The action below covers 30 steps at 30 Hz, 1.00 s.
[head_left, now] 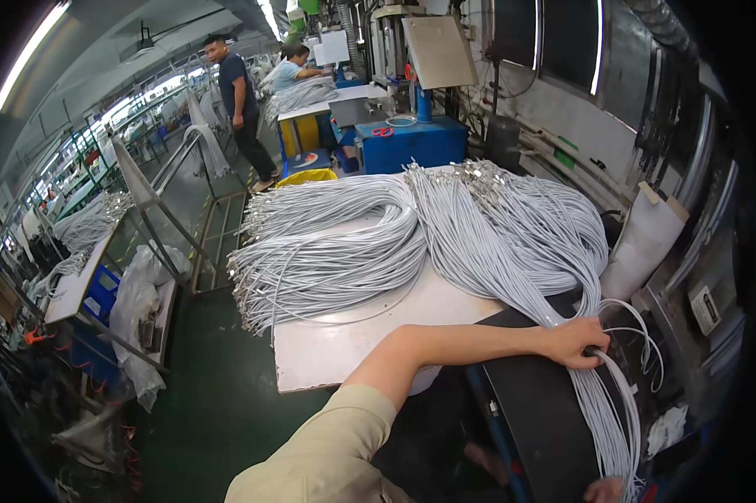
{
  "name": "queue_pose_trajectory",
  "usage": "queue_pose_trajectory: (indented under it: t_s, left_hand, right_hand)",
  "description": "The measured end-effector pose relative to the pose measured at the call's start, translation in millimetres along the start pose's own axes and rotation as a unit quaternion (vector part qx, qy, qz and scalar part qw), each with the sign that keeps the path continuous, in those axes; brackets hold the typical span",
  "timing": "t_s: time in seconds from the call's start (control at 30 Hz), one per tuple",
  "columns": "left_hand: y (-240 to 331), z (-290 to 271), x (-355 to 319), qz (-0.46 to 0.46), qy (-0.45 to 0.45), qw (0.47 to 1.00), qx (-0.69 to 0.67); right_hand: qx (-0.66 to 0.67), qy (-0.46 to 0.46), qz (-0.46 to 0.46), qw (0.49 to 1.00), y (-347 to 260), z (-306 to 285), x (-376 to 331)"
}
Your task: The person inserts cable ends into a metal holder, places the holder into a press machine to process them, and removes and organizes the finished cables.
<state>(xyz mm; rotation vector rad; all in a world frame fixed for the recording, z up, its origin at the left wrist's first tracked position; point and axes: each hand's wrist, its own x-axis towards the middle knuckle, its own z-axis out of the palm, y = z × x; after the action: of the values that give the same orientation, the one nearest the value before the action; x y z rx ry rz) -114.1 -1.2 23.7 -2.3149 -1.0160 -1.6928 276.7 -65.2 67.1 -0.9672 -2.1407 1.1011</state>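
My left hand (575,342) reaches across to the right, its fingers closed round a bundle of thin white cables (600,402). From that grip the strands hang down over a black surface (525,394) toward the lower edge. My right hand (604,489) shows only in part at the bottom, beside the lower ends of the strands; its fingers are mostly out of the picture. Behind my left hand, a big looped pile of white cables (512,226) runs into the held bundle. Another folded pile of white cables (336,251) lies to its left on a white tabletop (319,356).
Behind the table stands a blue machine base (416,147) with a tilted beige panel (439,52). A standing person (234,92) and a seated person (292,71) are at the back. To the left are a metal frame (219,243) and clear plastic bags (139,318).
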Motion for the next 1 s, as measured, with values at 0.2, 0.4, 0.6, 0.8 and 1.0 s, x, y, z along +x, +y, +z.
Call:
queue_pose_trajectory:
  t_s: [0.2,0.4,0.6,0.8,1.0]
  left_hand:
    - [5,5,-5,0.022,-0.021,1.0,0.002]
    - [7,5,9,0.034,-0.042,0.998,0.044]
    - [0,2,2,0.037,-0.037,0.998,0.037]
    - [-5,10,5,-0.011,0.01,1.0,-0.025]
    - [0,-3,8,-0.071,0.057,0.984,-0.156]
  right_hand:
    - [0.135,0.162,0.051,0.976,18,-5,-2]
    - [0.25,0.021,0.034,0.967,22,-16,2]
    - [0.164,0.019,-0.02,0.986,17,8,1]
    - [0.112,0.032,0.076,0.99,21,-31,-13]
    - [-0.364,0.095,-0.041,0.926,-51,-69,-18]
